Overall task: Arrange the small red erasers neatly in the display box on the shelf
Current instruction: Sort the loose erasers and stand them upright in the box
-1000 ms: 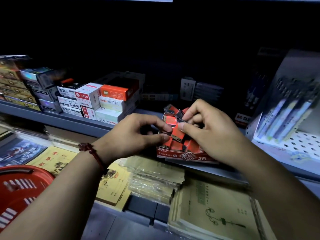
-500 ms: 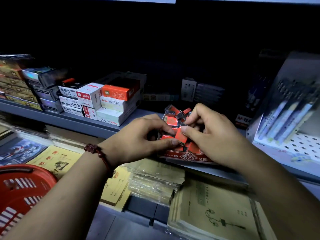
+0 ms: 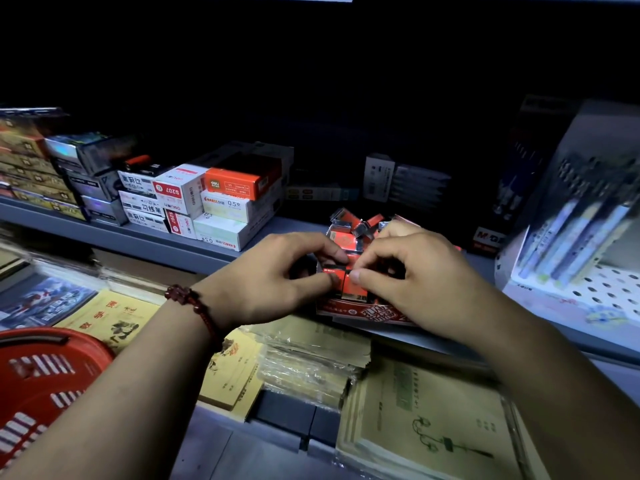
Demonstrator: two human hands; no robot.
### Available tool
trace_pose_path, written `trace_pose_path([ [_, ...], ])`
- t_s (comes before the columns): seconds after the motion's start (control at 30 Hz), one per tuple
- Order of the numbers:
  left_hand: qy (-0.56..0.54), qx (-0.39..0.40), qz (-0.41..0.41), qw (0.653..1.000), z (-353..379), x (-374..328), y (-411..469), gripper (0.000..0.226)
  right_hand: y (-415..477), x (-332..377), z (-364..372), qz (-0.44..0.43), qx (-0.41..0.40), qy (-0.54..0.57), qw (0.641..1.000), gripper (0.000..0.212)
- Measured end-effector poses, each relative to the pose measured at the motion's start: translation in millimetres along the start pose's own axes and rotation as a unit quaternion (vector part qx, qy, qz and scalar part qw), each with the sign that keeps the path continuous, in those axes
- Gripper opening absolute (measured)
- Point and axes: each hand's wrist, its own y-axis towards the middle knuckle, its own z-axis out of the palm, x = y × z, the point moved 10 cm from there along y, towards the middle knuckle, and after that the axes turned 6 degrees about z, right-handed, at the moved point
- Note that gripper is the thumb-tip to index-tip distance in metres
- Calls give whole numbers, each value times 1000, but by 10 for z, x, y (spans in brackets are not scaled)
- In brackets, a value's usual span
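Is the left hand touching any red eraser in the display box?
Touching. In the head view the left hand pinches a red eraser between thumb and forefinger.

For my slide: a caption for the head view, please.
Left hand and right hand pinch red erasers in the display box on the shelf.

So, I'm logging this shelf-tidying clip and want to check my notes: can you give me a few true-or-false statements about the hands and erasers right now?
1. The left hand and the right hand both pinch red erasers at the front of the display box. True.
2. The beaded bracelet is on the right wrist. False: it is on the left wrist.
3. The red erasers at the back of the display box lie in tidy rows. False: they lie jumbled at odd angles.
4. A red basket sits at the lower left. True.
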Motion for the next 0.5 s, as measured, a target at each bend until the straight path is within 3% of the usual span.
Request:
trace_pose_path([
  [0.17, 14, 72, -11, 997, 83, 12, -27, 68, -9, 22, -16, -15, 14, 5, 1000, 8],
  [0.4, -49, 41, -6, 998, 105, 53, 6, 61, -10, -1, -10, -22, 2, -3, 1000, 11],
  [0.5, -58, 31, -5, 998, 99, 67, 1, 56, -33, 25, -149, -30, -55, 38, 997, 12],
])
